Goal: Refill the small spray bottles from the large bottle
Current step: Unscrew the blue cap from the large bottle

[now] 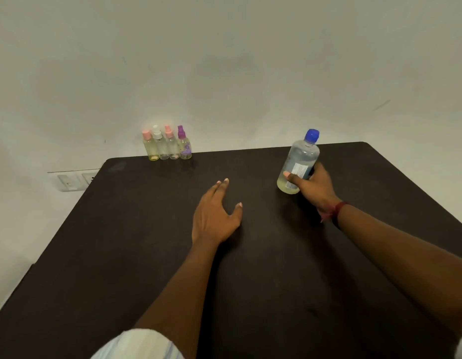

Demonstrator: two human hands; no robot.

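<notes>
Several small clear spray bottles [167,146] stand in a row at the table's far left edge, against the wall; their caps are pink, white, pink and purple, and each holds pale yellowish liquid. My right hand [314,186] grips the large clear bottle [299,161] around its lower half. That bottle has a blue cap and a white label, leans slightly to the right, and holds a little yellowish liquid at its base. My left hand [215,216] rests palm down on the table's middle, fingers straight and holding nothing.
The dark brown table [147,242] fills the lower view and meets a plain pale wall at its far edge. White wall switches [74,181] sit low on the wall beyond the table's left corner. A red thread band is on my right wrist.
</notes>
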